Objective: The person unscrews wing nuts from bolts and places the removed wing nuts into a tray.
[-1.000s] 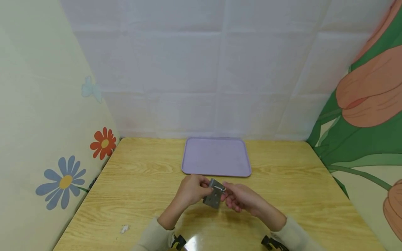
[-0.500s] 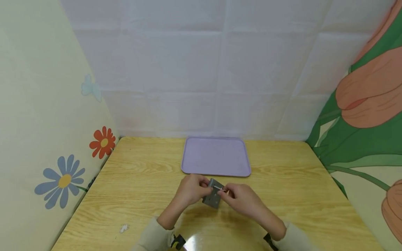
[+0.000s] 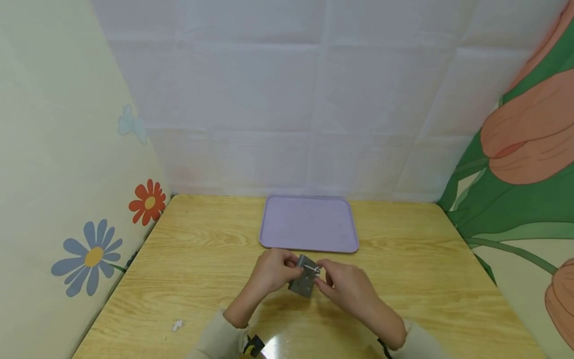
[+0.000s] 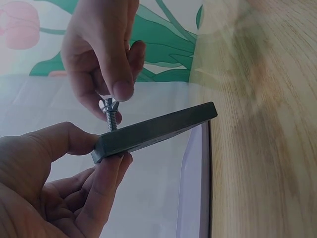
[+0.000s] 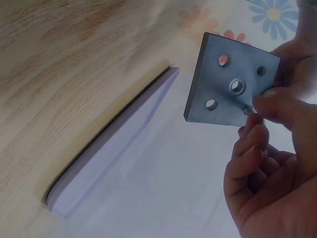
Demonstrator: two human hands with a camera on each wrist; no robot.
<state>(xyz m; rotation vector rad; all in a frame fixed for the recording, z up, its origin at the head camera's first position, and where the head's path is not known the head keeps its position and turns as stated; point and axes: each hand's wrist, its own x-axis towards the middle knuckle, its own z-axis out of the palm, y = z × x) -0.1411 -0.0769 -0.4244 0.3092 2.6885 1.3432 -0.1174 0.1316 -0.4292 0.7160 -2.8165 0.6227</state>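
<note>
A square grey metal plate (image 5: 223, 79) with several holes is held up above the table, tilted. My left hand (image 3: 270, 273) pinches one corner of it between thumb and fingers. A threaded bolt (image 4: 112, 121) stands out of the plate near that corner. On the bolt's outer end sits a wing nut (image 4: 108, 105). My right hand (image 3: 349, 285) has its thumb and index finger curled around the wing nut, one on each side. In the right wrist view its fingers hide most of the bolt and the nut.
A purple tray (image 3: 309, 224) lies on the wooden table (image 3: 215, 229) beyond the hands, by the white back wall. A small white patch (image 3: 178, 325) marks the table at the front left. Cloths with printed flowers hang at both sides.
The right fingers have come up around the wing nut, closed on it, then spread slightly so it shows between them. The left hand and plate have stayed almost still.
</note>
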